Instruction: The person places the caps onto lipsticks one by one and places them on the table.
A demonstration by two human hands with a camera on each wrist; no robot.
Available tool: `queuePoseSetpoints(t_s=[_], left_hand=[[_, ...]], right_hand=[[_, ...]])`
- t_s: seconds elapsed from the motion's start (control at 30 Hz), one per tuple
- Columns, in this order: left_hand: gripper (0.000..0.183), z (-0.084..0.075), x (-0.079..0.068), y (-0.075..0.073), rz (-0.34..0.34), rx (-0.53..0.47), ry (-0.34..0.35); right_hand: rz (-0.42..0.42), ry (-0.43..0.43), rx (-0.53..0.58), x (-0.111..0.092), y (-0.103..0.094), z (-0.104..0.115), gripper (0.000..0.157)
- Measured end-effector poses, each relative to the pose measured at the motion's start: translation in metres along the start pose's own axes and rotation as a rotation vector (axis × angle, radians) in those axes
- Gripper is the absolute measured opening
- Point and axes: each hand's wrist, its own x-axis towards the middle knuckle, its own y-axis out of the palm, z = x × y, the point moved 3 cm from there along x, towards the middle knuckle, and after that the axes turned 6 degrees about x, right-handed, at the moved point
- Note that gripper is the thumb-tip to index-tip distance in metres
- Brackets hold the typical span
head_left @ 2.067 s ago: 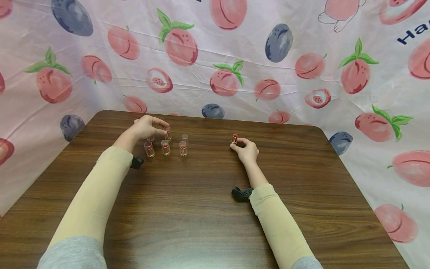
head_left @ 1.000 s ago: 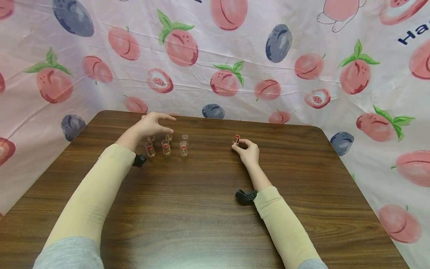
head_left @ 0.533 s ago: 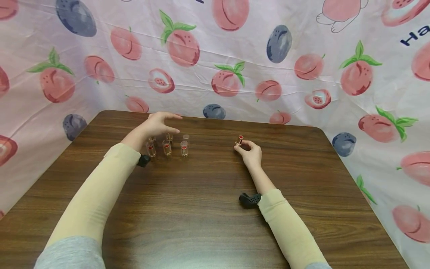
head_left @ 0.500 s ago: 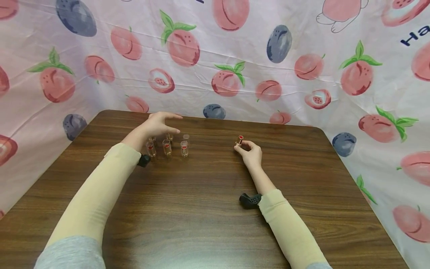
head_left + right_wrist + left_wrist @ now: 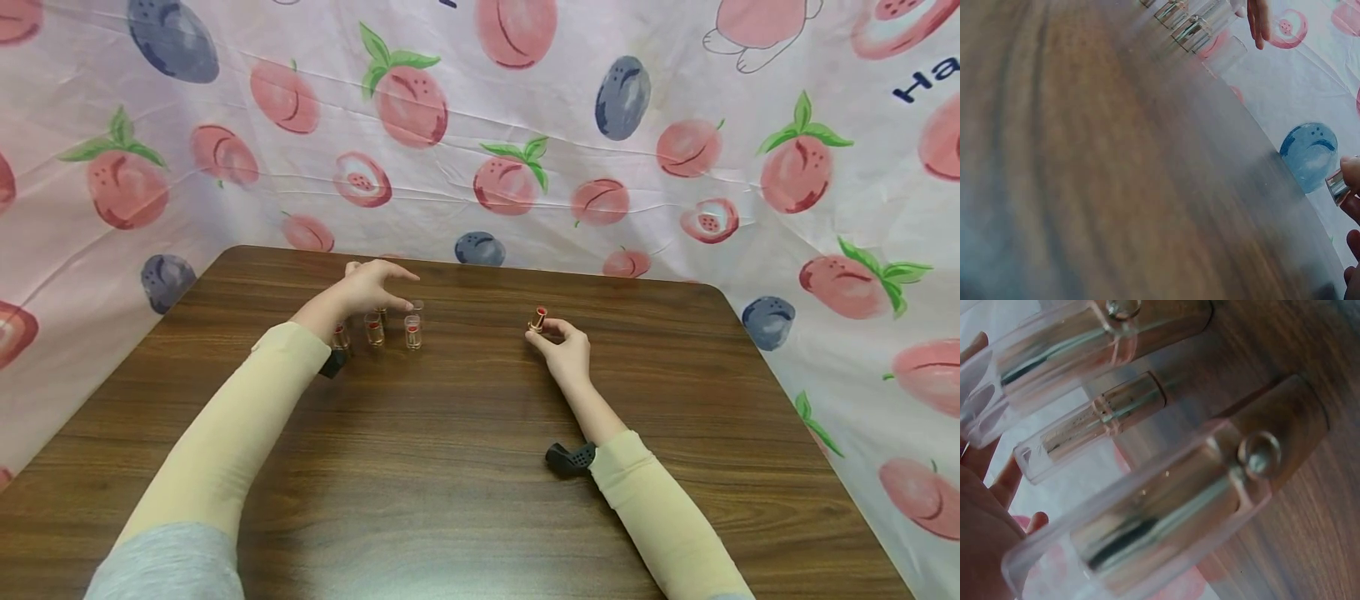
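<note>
My right hand (image 5: 570, 354) pinches an uncapped gold lipstick (image 5: 537, 318) with a red top, tilted a little and held over the right half of the table. In the right wrist view only the end of that lipstick (image 5: 1337, 187) shows between the fingertips. The left hand (image 5: 367, 287) reaches over a group of capped lipsticks, thumb and fingers spread around nothing. Its thumb tip is right at an empty clear cap (image 5: 417, 308) standing at the group's right end. Capped lipsticks (image 5: 413, 335) form the front row, and the hand partly hides those behind.
The brown wooden table (image 5: 465, 467) ends at a fruit-printed cloth (image 5: 450, 200) hanging behind and at both sides. Large in the left wrist view, capped lipsticks (image 5: 1172, 512) stand close beside the left hand. A black wrist device (image 5: 570, 459) sits on the right arm.
My left hand has let go of a back-row lipstick and moved right, over to the clear cap, lowering lately. The right hand, still holding the lipstick, has drifted slightly right and nearer.
</note>
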Motion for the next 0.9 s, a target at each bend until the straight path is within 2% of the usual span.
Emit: queuePoseSetpoints(t_s=[0.33, 0.57, 0.9], left_hand=[[0.045, -0.007, 0.000, 0.011, 0.016, 0.038, -0.022], [0.039, -0.007, 0.001, 0.015, 0.007, 0.010, -0.044], [0.031, -0.007, 0.005, 0.020, 0.005, -0.031, -0.077]], right_hand=[[0.032, -0.015, -0.006, -0.010, -0.009, 0.004, 0.023], [0.056, 0.003, -0.006, -0.015, -0.012, 0.004, 0.026], [0.097, -0.024, 0.002, -0.024, -0.015, 0.009, 0.026]])
